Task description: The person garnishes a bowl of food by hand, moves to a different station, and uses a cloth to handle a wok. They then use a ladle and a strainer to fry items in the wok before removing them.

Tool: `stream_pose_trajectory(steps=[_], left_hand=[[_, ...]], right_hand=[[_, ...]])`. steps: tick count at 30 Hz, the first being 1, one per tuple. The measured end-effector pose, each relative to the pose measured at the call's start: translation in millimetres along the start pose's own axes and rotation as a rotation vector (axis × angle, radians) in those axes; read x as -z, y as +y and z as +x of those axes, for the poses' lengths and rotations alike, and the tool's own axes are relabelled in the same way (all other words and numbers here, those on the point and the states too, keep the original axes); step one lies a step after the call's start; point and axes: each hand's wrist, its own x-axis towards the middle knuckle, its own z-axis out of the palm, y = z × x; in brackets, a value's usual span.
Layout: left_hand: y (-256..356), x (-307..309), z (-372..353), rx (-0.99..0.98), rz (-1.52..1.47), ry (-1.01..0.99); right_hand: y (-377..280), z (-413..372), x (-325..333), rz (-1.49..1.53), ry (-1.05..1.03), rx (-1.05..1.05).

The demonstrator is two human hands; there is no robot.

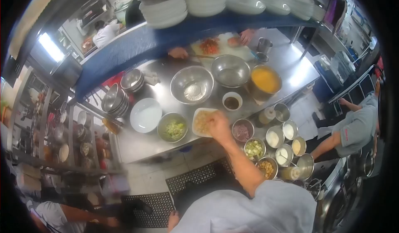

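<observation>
My right hand [218,125] reaches out over a small white rectangular plate [200,123] of pale chopped food on the steel counter [137,143]. Its fingers are bent down onto the food, and I cannot tell whether they pinch any of it. My left hand [172,218] hangs low by my white sleeve, above the floor mat, with nothing seen in it. A steel bowl of shredded green vegetable [172,129] sits just left of the plate. To the plate's right is a round tin of dark reddish filling [241,131].
Several steel tins of ingredients [274,147] cluster at the right. Behind stand two empty steel bowls [192,84], a pot of orange sauce [265,81], a dark sauce bowl [232,103] and a white plate [145,114]. Another person's hands [245,36] work at a cutting board [216,46]. A person in grey [353,129] stands right.
</observation>
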Motion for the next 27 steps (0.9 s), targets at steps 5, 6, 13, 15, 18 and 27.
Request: stream_pose_trajectory(steps=[5,6,13,15,18,27], left_hand=[[-75.7,-3.0,52.6,-0.042,-0.129,0.002],[-88.1,0.3,64.6,-0.065,-0.159,0.005],[-139.4,64.7,132.3,-0.323,-0.167,-0.038],[-97.8,116.2,128.4,-0.269,-0.111,-0.066],[-75.3,176.3,148.2,-0.696,-0.322,0.058],[-141.1,274.9,223.3,-0.213,-0.602,0.119]], right_hand=[[19.6,9.8,-30.9,-0.377,-0.240,-0.155],[-5.9,10.7,-24.3,-0.286,-0.016,-0.102],[-76.9,-44.1,-76.6,-0.061,-0.154,-0.290],[-122.6,-68.0,-109.5,0.040,-0.312,-0.383],[-184.2,-97.5,-163.4,0.257,-0.525,-0.532],[-241.7,-54.4,-291.5,0.230,-0.897,-0.229]])
